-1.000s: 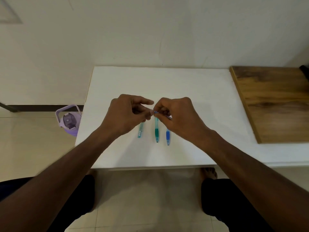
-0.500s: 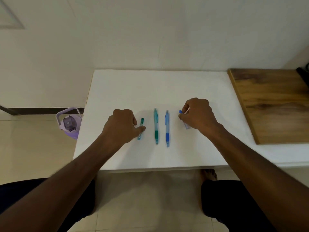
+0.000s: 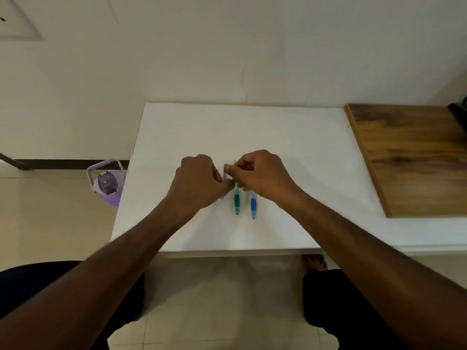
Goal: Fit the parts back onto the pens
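Standing on the floor at far left, purple water jug [image 3: 107, 184]. Gripping a small teal pen piece [image 3: 224, 173] over the white worktop [image 3: 290, 137], left hand [image 3: 199, 184] and right hand [image 3: 262, 173], fingers curled, pinching together. Lying beneath, green-grip pen [image 3: 237, 202], then blue-grip pen [image 3: 253, 205]. Resting at right, wooden board [image 3: 414, 157].

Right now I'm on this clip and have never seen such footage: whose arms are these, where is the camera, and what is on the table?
No machine here: a seated person wears a camera on the head, looking down at their own bare arms. The left hand and right hand meet over a white table, pinching a small teal pen piece between them. A green-grip pen and a blue-grip pen lie beside it. A wooden board lies to the right; a purple bottle stands on the floor.
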A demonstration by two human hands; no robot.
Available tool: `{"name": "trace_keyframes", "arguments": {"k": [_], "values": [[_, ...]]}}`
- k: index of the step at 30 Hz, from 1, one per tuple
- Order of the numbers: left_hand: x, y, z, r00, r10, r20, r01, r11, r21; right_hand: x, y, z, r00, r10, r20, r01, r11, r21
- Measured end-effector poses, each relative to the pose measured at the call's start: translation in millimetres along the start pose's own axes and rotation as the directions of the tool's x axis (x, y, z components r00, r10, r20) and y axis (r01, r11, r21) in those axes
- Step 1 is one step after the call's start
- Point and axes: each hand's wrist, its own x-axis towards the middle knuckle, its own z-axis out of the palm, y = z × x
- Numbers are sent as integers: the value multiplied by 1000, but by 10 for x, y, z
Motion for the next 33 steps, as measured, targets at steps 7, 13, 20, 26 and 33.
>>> {"name": "trace_keyframes", "arguments": {"k": [7, 13, 20, 26, 33], "values": [[18, 278, -121, 991, 130, -36, -131, 991, -32, 116, 84, -403, 992, 128, -8, -122, 963, 241], [35, 148, -6, 978, -32, 208, 15, 996, 84, 128, 591, -870, 964, 223, -146, -204, 970, 134], [-58, -4, 218, 965, -117, 235, 92, 989, 117, 135, 880, -746, 945, 312, -99, -312, 950, 14], [-31, 76, 223, 967, -81, 243, 51, 990, 128, 233, 881, -727, 939, 333, -83, -340, 935, -97], [-134, 113, 116, 974, -67, 218, 90, 991, -98, 172, 881, -751, 925, 377, -55, -377, 926, 13]]}}
